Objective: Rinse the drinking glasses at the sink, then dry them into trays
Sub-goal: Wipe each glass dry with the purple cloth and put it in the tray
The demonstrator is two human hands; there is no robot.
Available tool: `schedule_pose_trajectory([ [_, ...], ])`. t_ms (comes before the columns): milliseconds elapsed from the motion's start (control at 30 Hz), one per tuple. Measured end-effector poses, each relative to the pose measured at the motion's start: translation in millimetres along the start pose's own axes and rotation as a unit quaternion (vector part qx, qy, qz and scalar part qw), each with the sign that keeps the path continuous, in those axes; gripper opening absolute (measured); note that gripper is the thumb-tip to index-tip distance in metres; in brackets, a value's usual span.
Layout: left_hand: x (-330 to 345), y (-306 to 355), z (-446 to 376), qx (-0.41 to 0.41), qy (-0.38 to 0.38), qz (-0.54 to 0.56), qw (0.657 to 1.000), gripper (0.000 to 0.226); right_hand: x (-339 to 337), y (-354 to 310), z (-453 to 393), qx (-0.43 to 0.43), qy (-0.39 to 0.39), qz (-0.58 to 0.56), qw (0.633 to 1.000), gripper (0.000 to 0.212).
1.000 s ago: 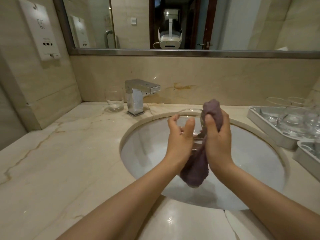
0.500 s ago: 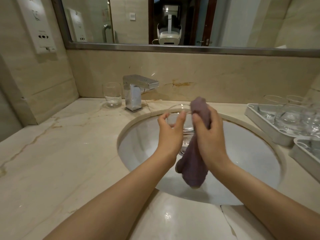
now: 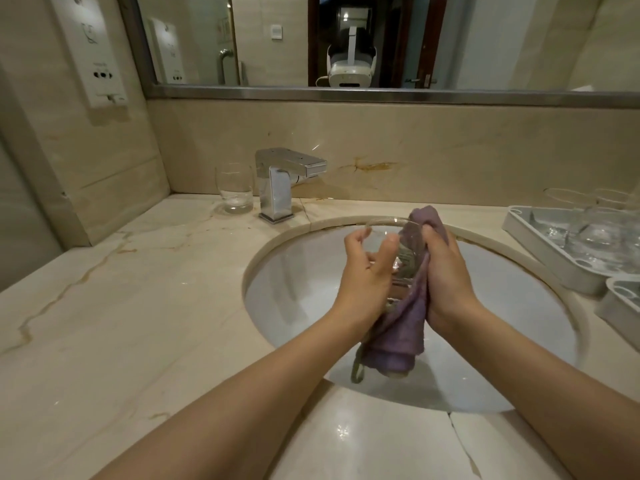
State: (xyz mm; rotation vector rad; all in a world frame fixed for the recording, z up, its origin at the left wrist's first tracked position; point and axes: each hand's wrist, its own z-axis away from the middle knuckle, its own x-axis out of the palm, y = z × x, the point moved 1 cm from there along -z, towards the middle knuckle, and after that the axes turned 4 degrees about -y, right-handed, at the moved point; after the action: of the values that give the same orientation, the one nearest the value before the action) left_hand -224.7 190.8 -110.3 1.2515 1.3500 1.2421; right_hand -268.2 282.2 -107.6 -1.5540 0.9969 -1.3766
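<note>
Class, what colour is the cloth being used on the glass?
Muted purple cloth, seen in the head view.

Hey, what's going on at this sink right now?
A person is drying a clear drinking glass over the white oval sink. The left hand grips the glass, while the right hand presses a purple cloth against its side. Another clear glass stands on the marble counter left of the chrome faucet. More glasses already sit in the white tray on the right.
</note>
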Motion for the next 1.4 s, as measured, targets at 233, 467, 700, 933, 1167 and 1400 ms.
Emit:
schedule_pose_trajectory([
  [233, -6.9, 2.0, -4.3, 0.003, 0.041, -0.062, 0.997, 0.079, 4.0, -2.1, 6.7, -0.025, 0.029, 0.075, 0.996, 0.015],
  [467, -19.4, 3.1, -12.4, -0.054, 0.141, 0.095, 0.984, 0.051, 24.8, 26.3, 29.3, -0.298, -0.061, 0.349, 0.887, 0.047],
  [700, -2.2, 2.5, -2.8, -0.007, 0.043, 0.003, 0.999, 0.046, 8.4, 0.4, 10.1, -0.188, 0.035, 0.18, 0.965, 0.023],
  [933, -2.8, 1.7, -4.6, -0.03, -0.016, -0.044, 0.998, 0.07, -1.2, 1.3, 2.7, 0.012, 0.046, 0.0, 0.999, 0.025],
  [1167, -13.0, 3.4, -12.1, -0.015, 0.047, -0.014, 0.999, 0.068, 11.5, -3.4, 16.9, -0.099, 0.018, 0.15, 0.984, 0.02],
  [1400, -14.7, -1.4, -10.6, -0.028, 0.144, 0.092, 0.985, 0.05, 26.7, 21.3, 30.7, -0.287, -0.014, 0.322, 0.902, 0.044],
])
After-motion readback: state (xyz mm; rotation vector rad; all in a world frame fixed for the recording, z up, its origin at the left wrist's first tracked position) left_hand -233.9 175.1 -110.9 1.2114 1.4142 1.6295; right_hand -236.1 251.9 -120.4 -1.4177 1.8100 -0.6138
